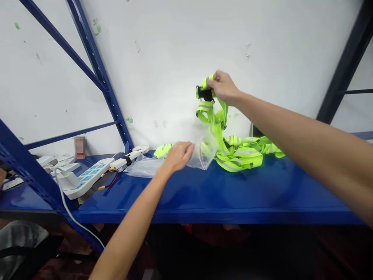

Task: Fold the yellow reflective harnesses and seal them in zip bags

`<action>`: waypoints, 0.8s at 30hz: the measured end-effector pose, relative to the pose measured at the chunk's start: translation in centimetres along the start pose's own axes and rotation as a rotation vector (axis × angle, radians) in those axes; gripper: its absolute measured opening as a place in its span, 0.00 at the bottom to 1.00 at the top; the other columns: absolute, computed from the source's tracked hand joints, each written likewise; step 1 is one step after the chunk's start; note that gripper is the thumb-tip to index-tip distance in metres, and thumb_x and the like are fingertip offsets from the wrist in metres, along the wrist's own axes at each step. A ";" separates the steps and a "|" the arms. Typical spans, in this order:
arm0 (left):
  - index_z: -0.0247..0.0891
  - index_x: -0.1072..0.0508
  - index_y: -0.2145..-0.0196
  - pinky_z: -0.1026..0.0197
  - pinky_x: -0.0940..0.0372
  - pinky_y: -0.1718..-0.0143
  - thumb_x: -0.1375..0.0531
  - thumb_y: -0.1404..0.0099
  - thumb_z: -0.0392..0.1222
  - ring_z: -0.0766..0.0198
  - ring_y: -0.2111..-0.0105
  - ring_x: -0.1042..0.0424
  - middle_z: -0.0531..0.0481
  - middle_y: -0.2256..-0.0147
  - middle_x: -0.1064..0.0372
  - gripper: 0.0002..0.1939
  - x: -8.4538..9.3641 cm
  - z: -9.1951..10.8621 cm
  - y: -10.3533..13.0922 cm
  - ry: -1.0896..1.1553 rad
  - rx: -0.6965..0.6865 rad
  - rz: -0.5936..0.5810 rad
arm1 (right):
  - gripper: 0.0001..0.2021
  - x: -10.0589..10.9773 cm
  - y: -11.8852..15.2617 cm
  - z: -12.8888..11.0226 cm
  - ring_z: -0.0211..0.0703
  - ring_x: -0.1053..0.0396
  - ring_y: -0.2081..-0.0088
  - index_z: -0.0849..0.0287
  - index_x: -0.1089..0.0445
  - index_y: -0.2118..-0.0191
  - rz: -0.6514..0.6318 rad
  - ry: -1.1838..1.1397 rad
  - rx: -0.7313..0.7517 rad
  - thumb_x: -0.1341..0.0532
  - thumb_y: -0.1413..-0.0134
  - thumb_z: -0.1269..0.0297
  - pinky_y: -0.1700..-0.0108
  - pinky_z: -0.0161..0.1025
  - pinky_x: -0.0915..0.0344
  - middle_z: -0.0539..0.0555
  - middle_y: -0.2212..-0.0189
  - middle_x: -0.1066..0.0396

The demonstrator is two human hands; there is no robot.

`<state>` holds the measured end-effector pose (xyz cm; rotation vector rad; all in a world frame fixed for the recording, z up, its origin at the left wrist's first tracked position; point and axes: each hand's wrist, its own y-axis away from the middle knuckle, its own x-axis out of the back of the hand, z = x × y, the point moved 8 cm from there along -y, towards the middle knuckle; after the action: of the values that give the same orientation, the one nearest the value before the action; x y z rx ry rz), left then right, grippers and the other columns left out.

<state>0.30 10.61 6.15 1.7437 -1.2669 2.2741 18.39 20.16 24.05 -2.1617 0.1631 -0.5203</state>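
My right hand [223,87] is raised in front of the wall, pinching a neon-yellow reflective strap [215,120] with grey stripes and a black buckle. The strap hangs down from the fingers toward a tangled heap of similar reflective straps [241,153] on the blue shelf [186,194]. Lower and to the left, my left hand [180,155] is closed on a clear plastic zip bag [208,151], whose opening faces right beside the hanging strap. A small folded yellow piece [162,150] lies behind the left hand, partly hidden.
Left of the hands lie more clear plastic [141,166], a small white fan [141,149], a white power strip [94,173] and a red-black cable [112,182]. A blue upright post [99,66] rises at the left. A dark post [344,66] stands right.
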 end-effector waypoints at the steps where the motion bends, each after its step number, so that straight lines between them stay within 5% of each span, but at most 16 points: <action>1: 0.39 0.28 0.66 0.56 0.41 0.63 0.59 0.27 0.49 0.55 0.65 0.31 0.44 0.68 0.27 0.23 1.8 -1.2 0.0 -0.057 0.034 0.024 | 0.07 -0.6 0.7 1.1 0.36 0.32 0.65 0.62 0.40 0.67 0.009 0.051 -0.036 0.44 0.37 0.69 0.60 0.37 0.36 0.54 0.66 0.30; 3: 0.38 0.28 0.63 0.55 0.41 0.62 0.60 0.27 0.49 0.54 0.63 0.30 0.43 0.66 0.26 0.24 5.1 -4.3 0.2 -0.185 0.126 0.062 | 0.03 -2.6 2.6 2.9 0.41 0.31 0.62 0.64 0.35 0.65 -0.094 0.220 -0.098 0.42 0.39 0.71 0.57 0.40 0.35 0.56 0.64 0.28; 6: 0.37 0.27 0.56 0.52 0.39 0.58 0.60 0.27 0.50 0.49 0.59 0.30 0.39 0.60 0.25 0.24 8.5 -9.4 1.5 -0.399 0.254 0.074 | 0.10 -6.5 6.1 5.1 0.52 0.30 0.53 0.68 0.29 0.57 -0.428 0.472 -0.121 0.42 0.44 0.75 0.50 0.45 0.36 0.64 0.55 0.26; 9: 0.37 0.28 0.51 0.47 0.38 0.56 0.60 0.28 0.52 0.44 0.55 0.31 0.37 0.56 0.26 0.26 8.2 -14.5 4.2 -0.509 0.398 -0.079 | 0.16 -9.0 8.8 5.3 0.61 0.34 0.46 0.73 0.29 0.52 -0.508 0.508 -0.081 0.41 0.48 0.77 0.44 0.50 0.40 0.73 0.49 0.30; 14: 0.41 0.30 0.44 0.42 0.41 0.47 0.57 0.30 0.54 0.41 0.44 0.39 0.37 0.47 0.32 0.27 5.6 -19.8 8.7 -0.437 0.507 -0.221 | 0.17 -15.0 12.9 1.2 0.53 0.30 0.48 0.64 0.27 0.50 -0.667 0.372 0.054 0.43 0.44 0.74 0.46 0.41 0.38 0.63 0.50 0.26; 19: 0.40 0.34 0.40 0.39 0.43 0.43 0.55 0.30 0.55 0.40 0.40 0.43 0.37 0.42 0.37 0.28 6.2 -19.8 9.9 -0.384 0.564 -0.048 | 0.17 -21.0 17.3 -0.4 0.43 0.24 0.65 0.60 0.26 0.51 -0.842 0.290 -0.072 0.47 0.41 0.73 0.61 0.34 0.33 0.54 0.66 0.21; 24: 0.29 0.34 0.43 0.48 0.38 0.45 0.53 0.31 0.46 0.46 0.47 0.33 0.32 0.49 0.33 0.25 6.2 -15.9 9.9 -0.471 0.496 0.058 | 0.13 -22.5 18.8 3.2 0.53 0.27 0.52 0.66 0.28 0.51 -0.769 0.374 -0.243 0.42 0.40 0.70 0.53 0.42 0.32 0.65 0.53 0.26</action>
<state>-19.32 10.60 4.53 2.5559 -0.8300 2.4514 0.70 17.91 0.57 -2.2974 -0.4463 -1.4016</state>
